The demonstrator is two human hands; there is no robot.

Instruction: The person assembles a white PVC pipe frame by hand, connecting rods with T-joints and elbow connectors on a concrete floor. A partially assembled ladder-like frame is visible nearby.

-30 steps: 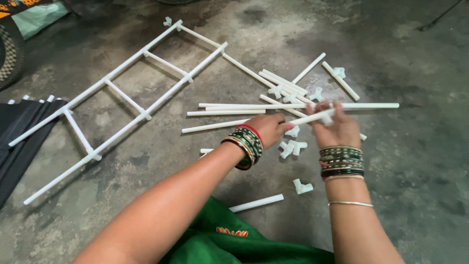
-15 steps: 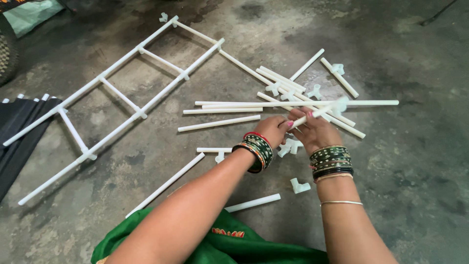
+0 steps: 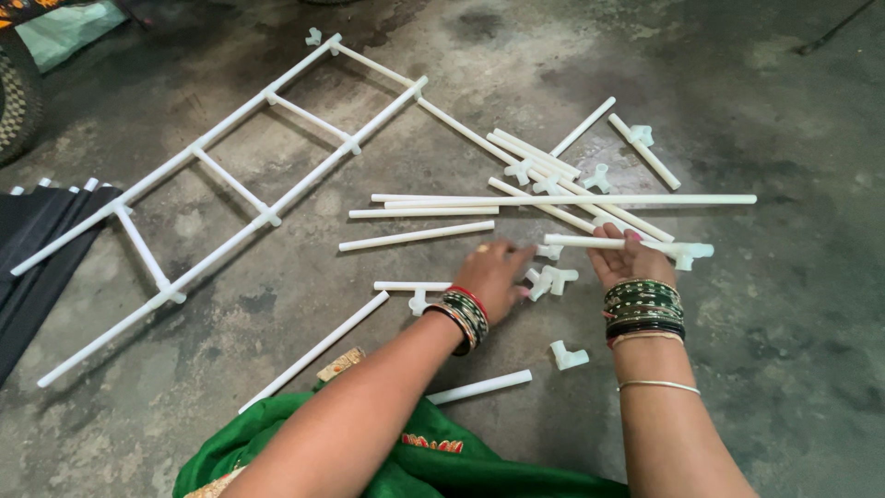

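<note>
A person seated on a concrete floor (image 3: 784,350), green cloth (image 3: 433,461) across the lap at the bottom of the frame, works among white plastic pipes and connectors. Just beyond the cloth lie a short pipe (image 3: 479,387) and an elbow connector (image 3: 569,355). The right hand (image 3: 629,263), right of centre, has its fingers clenched round a white pipe with a connector on its end (image 3: 627,243); the pipe's long axis runs nearly level across the frame, the connector end pointing right, clear of the loose pieces beneath, seemingly so the fitted end stays free. The left hand (image 3: 493,272), at centre, is blurred and spread low over a cluster of small connectors (image 3: 548,277); its fingers look released and hold nothing that can be made out. Left of that wrist lie a stub pipe with a tee fitting (image 3: 410,290) and a long pipe (image 3: 313,350) slanting to the lower left. Farther off, a heap of loose pipes (image 3: 553,198) fans out right of centre. In the upper left, an assembled ladder-like frame (image 3: 230,180) lies flat, running diagonally, beside folded dark fabric (image 3: 37,249) at the left edge.
</note>
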